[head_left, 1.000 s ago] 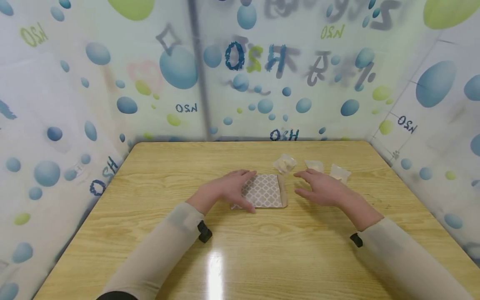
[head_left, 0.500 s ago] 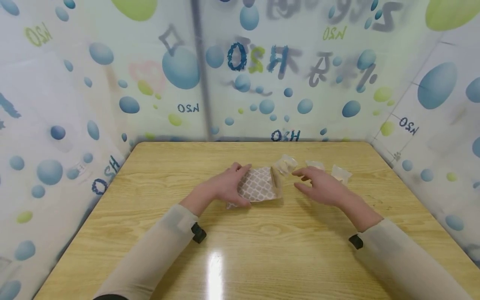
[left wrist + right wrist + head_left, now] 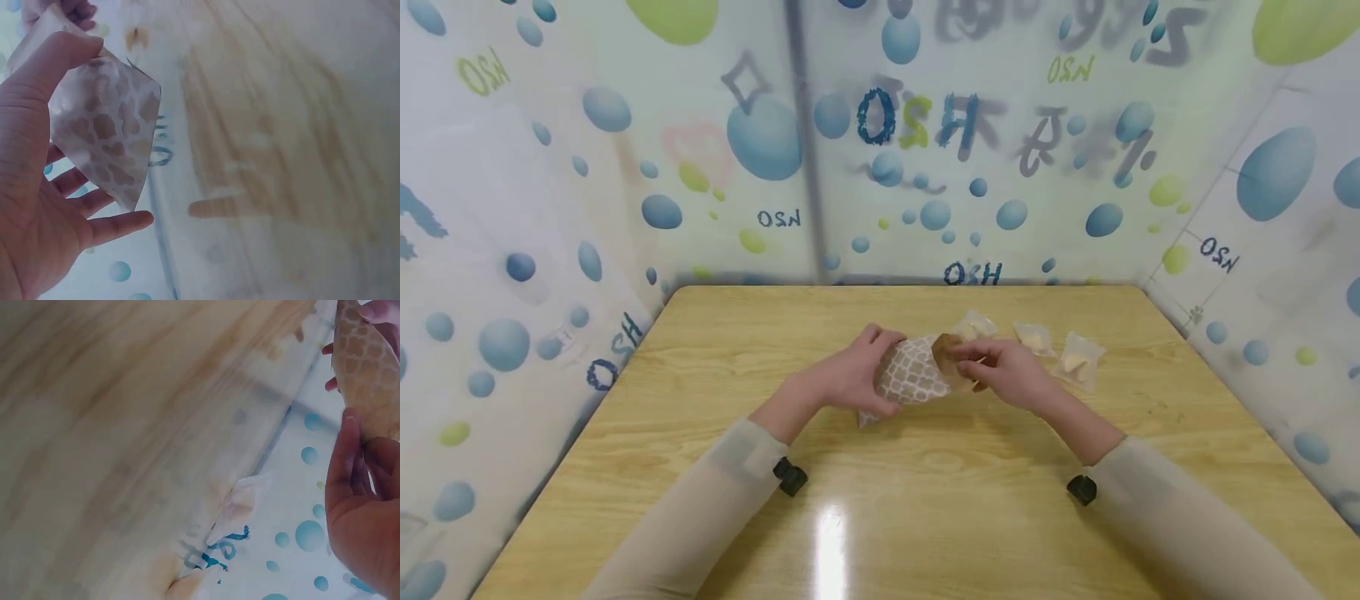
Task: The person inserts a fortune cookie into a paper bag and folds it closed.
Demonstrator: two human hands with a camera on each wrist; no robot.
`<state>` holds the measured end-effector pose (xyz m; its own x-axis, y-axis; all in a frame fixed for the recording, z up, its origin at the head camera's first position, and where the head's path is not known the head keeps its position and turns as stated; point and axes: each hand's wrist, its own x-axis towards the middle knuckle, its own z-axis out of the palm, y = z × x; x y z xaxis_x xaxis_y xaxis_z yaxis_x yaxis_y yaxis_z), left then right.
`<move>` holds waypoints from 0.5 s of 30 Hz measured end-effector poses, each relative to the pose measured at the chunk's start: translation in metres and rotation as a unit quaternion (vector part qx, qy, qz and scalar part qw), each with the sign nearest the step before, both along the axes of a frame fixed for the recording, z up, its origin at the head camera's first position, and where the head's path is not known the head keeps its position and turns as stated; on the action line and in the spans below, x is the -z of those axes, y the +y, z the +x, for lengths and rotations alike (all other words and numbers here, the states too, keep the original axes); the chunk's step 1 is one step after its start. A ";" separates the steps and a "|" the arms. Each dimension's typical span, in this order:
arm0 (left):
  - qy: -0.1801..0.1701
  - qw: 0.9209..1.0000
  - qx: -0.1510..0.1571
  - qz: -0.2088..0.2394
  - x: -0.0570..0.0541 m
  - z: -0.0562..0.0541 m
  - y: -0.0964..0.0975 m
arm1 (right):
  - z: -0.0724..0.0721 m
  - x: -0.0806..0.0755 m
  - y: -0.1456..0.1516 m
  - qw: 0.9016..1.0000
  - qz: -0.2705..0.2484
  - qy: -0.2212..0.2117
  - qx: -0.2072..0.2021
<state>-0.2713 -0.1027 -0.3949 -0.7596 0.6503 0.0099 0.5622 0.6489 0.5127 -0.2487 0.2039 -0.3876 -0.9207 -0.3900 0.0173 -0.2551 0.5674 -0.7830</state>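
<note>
Right hand (image 3: 1006,372) moved in, pinching patterned bag (image 3: 913,372); mirrored wall lettering (image 3: 915,122): "H2O".

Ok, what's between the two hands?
The patterned bag; the left hand grips it, the right hand pinches its open end, as the head view shows.

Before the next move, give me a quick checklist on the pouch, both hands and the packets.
1. Left hand grips the patterned pouch: ok.
2. Right hand free: not ok; it pinches the pouch's end.
3. Pouch mouth wide enough: cannot tell; right hand covers part.
4. Pouch contents: cannot tell; inside not visible.
5. Packets on table: ok; middle packet and right packet show, left packet partly hidden.
</note>
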 end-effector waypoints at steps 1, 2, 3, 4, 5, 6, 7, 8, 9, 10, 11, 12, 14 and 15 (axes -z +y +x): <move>0.001 1.000 0.002 0.000 0.000 0.002 0.001 | 0.000 0.000 -0.002 1.000 -0.009 0.000 0.007; 0.006 1.000 0.002 -0.005 0.000 0.003 0.001 | 0.001 0.000 -0.004 1.000 -0.016 0.002 0.013; 0.013 1.000 0.001 -0.011 0.000 0.004 0.002 | 0.002 0.000 -0.005 1.000 -0.024 0.003 0.020; 0.019 1.000 0.000 -0.017 -0.001 0.005 0.003 | 0.002 -0.001 -0.007 0.999 -0.029 0.004 0.025; 0.026 0.999 -0.001 -0.023 -0.001 0.005 0.004 | 0.003 -0.002 -0.008 0.999 -0.034 0.007 0.028; 0.031 0.999 -0.001 -0.028 -0.001 0.006 0.005 | 0.003 -0.003 -0.009 0.999 -0.037 0.010 0.028; 0.034 0.999 -0.002 -0.032 -0.001 0.007 0.006 | 0.004 -0.004 -0.010 0.999 -0.039 0.010 0.030; 0.032 0.999 -0.003 -0.033 -0.001 0.007 0.008 | 0.004 -0.005 -0.011 0.999 -0.038 0.013 0.028; 0.029 0.999 -0.003 -0.032 -0.002 0.007 0.009 | 0.004 -0.005 -0.011 0.999 -0.038 0.013 0.029; 0.024 0.999 -0.003 -0.029 -0.002 0.007 0.009 | 0.005 -0.006 -0.011 0.999 -0.036 0.016 0.028; 0.019 1.000 -0.002 -0.022 -0.001 0.007 0.010 | 0.005 -0.006 -0.011 0.999 -0.033 0.019 0.028; 0.013 1.000 -0.002 -0.013 -0.001 0.006 0.010 | 0.005 -0.007 -0.011 0.999 -0.032 0.022 0.029; 0.004 1.000 -0.004 0.011 -0.001 0.005 0.009 | 0.006 -0.007 -0.011 0.999 -0.035 0.023 0.034; 0.002 1.000 -0.004 0.021 -0.001 0.005 0.009 | 0.006 -0.007 -0.010 0.998 -0.038 0.021 0.039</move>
